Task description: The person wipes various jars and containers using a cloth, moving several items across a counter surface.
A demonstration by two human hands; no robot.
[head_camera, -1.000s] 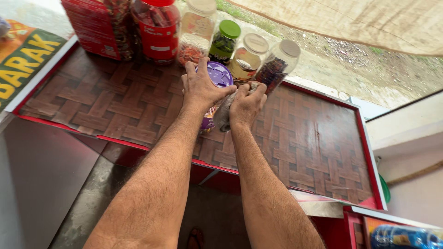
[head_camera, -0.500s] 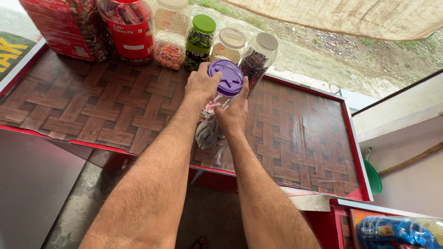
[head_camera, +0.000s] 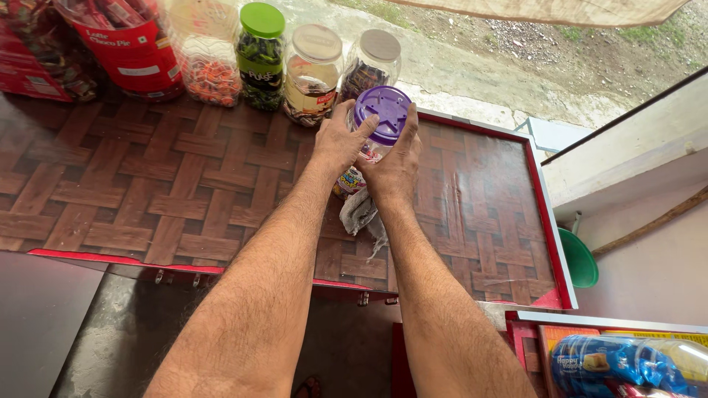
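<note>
Purple-lidded clear jar (head_camera: 375, 136) sits between both hands above the woven-pattern tabletop (head_camera: 184, 184), just in front of the row of jars at the tabletop's far edge. Left hand (head_camera: 335, 144) presses the jar's left side, fingers wrapped partway round the shoulder below the lid. Right hand (head_camera: 394, 166) presses the right side, fingers (head_camera: 408, 125) reaching up along the lid's rim and closed on the jar. A crumpled grey-white cloth (head_camera: 359, 212) hangs under the right palm; whether it is pinched or only trapped against the jar cannot be told.

Change against the frames a second and half a second earlier: the jar stood lower and closer to the tabletop's near edge, tilted toward the camera, with the cloth bunched along its side. Now it is farther out toward the jar row, more upright, lid top facing the camera.

Relative to the held jar: white-lidded jar of dark sweets (head_camera: 371, 63) just behind; pale-lidded jar (head_camera: 313, 70) behind-left; green-lidded jar (head_camera: 259, 55) farther left; red-labelled container (head_camera: 129, 48) well left. Green bowl (head_camera: 579, 258) lies well right, off the tabletop.
</note>
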